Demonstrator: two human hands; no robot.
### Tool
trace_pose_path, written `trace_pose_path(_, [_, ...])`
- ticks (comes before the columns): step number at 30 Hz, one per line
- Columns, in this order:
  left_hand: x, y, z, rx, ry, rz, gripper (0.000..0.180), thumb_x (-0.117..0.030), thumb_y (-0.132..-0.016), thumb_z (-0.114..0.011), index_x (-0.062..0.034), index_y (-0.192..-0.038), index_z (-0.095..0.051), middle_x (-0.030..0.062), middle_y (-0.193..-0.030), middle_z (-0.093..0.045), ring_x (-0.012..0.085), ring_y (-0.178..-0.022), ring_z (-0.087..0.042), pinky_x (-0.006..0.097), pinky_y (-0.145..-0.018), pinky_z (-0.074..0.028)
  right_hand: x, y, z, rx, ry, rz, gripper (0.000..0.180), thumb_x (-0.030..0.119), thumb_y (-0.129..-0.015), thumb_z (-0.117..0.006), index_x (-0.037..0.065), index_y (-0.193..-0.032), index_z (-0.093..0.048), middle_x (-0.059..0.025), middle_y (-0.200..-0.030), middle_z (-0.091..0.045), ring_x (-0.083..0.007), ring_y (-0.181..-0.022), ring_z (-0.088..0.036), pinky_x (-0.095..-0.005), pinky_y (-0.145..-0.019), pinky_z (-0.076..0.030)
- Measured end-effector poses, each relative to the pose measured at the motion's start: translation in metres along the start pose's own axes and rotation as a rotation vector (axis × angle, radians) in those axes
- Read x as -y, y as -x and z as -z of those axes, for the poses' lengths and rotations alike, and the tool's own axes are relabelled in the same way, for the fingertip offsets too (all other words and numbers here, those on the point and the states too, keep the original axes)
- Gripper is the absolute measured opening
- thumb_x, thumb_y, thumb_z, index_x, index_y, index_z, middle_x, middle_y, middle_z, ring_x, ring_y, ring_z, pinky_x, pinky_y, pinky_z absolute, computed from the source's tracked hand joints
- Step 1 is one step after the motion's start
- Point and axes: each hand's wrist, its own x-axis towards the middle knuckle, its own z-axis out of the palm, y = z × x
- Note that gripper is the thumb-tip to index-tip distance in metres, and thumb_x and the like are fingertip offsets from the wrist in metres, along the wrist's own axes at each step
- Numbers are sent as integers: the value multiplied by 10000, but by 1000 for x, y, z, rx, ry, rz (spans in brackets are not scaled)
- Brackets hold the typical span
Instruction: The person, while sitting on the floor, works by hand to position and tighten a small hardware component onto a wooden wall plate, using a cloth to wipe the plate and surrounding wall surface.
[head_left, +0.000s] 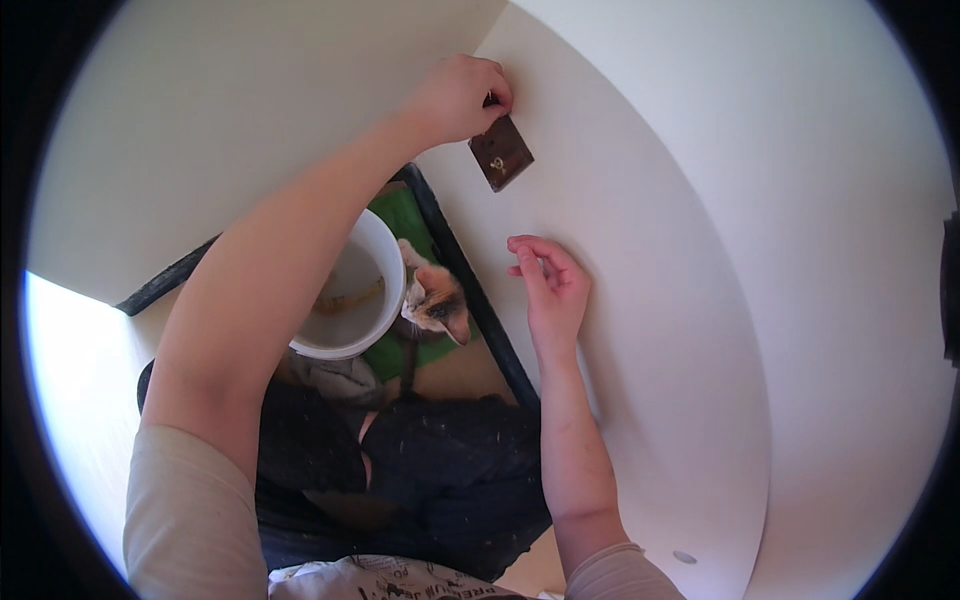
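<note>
A dark brown, flat plate (503, 158) with a small gold-coloured piece on its face lies against the pale wall. My left hand (468, 98) reaches up to its upper end, thumb and fingers closed on that dark end. How far the plate extends under the fingers is hidden. Lower and to the right, my right hand (558, 290) is beside the wall, apart from the plate. Its fingers are bent and the thumb tip lies over them; anything between them is too small or hidden to make out.
Below my left forearm stands a white bucket (392, 262) with a yellowish strip inside. A cat (437, 300) sits against its right side, on a green mat (398, 212). A black edge (478, 280) runs along the wall. Grey cloth (340, 380) lies near my dark-clothed legs.
</note>
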Motion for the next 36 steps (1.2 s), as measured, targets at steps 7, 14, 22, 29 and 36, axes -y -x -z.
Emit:
trace_pose_path(7, [21, -2, -9, -100, -110, -236, 112, -96, -802, -709, -114, -884, -784, 57, -1001, -743, 295, -948, -698, 410, -851, -573, 0, -1, -1, 11, 2, -2, 130, 61, -1012, -655, -31, -1074, -722, -74, -1129, -722, -114, -996, -666, -261, -811, -570])
trace_pose_path(14, [9, 7, -16, -127, -69, -278, 107, -107, -813, -697, -113, -877, -783, 40, -995, -748, 302, -917, -704, 410, -820, -580, 0, -1, -1, 0, -34, -32, 133, 74, -1014, -662, -32, -1069, -720, -67, -1123, -720, -108, -985, -661, -261, -809, -569])
trace_pose_path(22, [-16, 21, -26, -148, -68, -302, 96, -123, -817, -701, -106, -872, -777, 43, -1002, -747, 300, -899, -707, 419, -811, -578, 3, 1, 2, -7, -25, -18, 139, 83, -1016, -663, -35, -1066, -718, -60, -1104, -718, -110, -987, -662, -264, -806, -572])
trace_pose_path(29, [-22, 34, -21, -97, -68, -283, 94, -100, -808, -702, -87, -871, -771, 54, -968, -742, 307, -889, -698, 419, -801, -571, 4, -2, -5, 9, -10, 2, 128, 65, -1012, -655, -25, -1074, -722, -70, -1100, -724, -124, -988, -673, -274, -799, -583])
trace_pose_path(36, [-24, 82, 32, -74, 640, 460, 165, -189, -909, -754, -69, -1021, -778, 41, -948, -757, 100, -821, -684, 264, -770, -534, 23, -1, -5, 17, 11, 89, 175, 33, -999, -654, -18, -1158, -709, -92, -1168, -708, -162, -1017, -692, -299, -811, -607])
